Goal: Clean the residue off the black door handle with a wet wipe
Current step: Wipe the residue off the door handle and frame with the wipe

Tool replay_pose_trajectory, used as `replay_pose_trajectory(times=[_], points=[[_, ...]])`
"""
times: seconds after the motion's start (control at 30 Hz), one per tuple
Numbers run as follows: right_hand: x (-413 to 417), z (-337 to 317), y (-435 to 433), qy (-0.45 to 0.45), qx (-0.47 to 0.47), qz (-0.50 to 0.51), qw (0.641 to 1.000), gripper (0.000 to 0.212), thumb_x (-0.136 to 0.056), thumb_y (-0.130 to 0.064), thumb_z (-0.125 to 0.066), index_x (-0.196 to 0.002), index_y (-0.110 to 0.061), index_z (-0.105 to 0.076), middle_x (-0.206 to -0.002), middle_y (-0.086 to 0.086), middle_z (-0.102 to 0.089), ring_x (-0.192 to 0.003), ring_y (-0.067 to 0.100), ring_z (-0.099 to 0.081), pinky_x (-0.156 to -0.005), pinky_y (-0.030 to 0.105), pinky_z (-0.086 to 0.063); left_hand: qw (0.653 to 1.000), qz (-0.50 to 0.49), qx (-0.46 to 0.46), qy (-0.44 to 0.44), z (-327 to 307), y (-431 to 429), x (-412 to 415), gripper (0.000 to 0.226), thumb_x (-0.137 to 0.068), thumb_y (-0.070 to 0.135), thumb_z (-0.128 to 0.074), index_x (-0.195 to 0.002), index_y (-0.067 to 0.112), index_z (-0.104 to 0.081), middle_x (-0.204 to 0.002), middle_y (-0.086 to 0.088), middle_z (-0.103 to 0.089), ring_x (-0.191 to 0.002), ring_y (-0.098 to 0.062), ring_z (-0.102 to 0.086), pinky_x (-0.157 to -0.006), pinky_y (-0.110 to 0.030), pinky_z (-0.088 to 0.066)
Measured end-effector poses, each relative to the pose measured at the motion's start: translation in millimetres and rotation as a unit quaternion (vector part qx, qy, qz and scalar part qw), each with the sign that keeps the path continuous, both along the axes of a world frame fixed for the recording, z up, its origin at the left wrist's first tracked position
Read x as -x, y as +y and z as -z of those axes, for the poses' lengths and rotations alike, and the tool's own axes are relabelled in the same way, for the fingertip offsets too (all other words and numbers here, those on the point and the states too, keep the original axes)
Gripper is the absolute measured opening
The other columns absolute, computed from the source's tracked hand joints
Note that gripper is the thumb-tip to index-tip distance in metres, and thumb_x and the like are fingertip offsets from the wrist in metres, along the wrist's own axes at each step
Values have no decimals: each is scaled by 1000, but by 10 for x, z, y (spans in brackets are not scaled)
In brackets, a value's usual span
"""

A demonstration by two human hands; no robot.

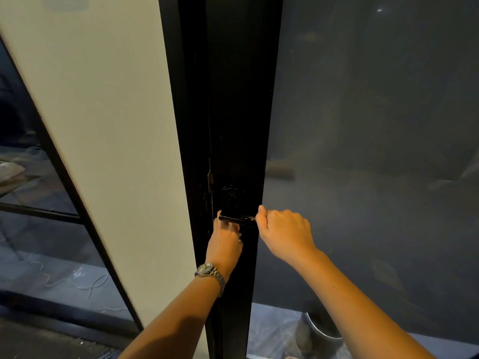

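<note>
The black door handle is a horizontal lever on the black door frame, below a round lock plate. My left hand, with a metal watch on the wrist, reaches up from below and holds the lever's left end, fingers curled behind it. My right hand is closed in a fist at the lever's right end, thumb up, gripping it. A small white bit shows at my left fingers; whether it is the wet wipe I cannot tell.
A cream wall stands left of the frame. A dark glass pane fills the right side. Lower left, another glass panel shows a floor with loose white cord. A round pale container sits behind the glass at the bottom.
</note>
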State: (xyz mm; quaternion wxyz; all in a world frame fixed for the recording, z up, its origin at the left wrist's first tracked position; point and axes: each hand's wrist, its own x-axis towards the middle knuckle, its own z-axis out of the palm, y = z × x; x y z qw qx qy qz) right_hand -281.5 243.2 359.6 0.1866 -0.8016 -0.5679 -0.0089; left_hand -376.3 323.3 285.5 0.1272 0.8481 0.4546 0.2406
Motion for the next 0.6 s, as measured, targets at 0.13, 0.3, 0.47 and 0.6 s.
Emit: replay_pose_trajectory(times=[0.13,0.3,0.47,0.6], points=[[8,2,-6,7,-7,2,1000,55,-102,-36,-17,-54,-16,-35,-52,-1,-40,-48,17,-36,-53,30,-33,992,-18,38,-115,6,12,47,22,-83,8,-60,-105,5,-59,-117,-8,-53,-102,-20,-56,-87,-15,-43],[-4,13,-9,5,-5,-2,1000,55,-102,-36,-18,-55,-16,-36,-51,0,-39,-46,17,-34,-48,29,-29,952,-52,126,-276,-39,9,132,15,-78,6,-67,-90,11,-59,-79,1,-61,-68,-10,-59,-53,1,-42],[-9,10,6,3,-2,-7,1000,56,-102,-36,-18,-53,-15,-34,-50,0,-38,-45,16,-33,-45,28,-27,946,-77,146,-280,-64,145,245,23,-85,-2,-53,-107,1,-57,-84,-12,-61,-65,-18,-58,-52,-12,-44],[-7,6,-7,-2,0,-5,1000,56,-102,-35,-17,-53,-16,-34,-50,-1,-38,-44,15,-33,-44,27,-25,935,-81,88,-334,-84,29,154,29,-84,-4,-54,-111,5,-53,-97,-8,-58,-71,-8,-54,-56,0,-42]])
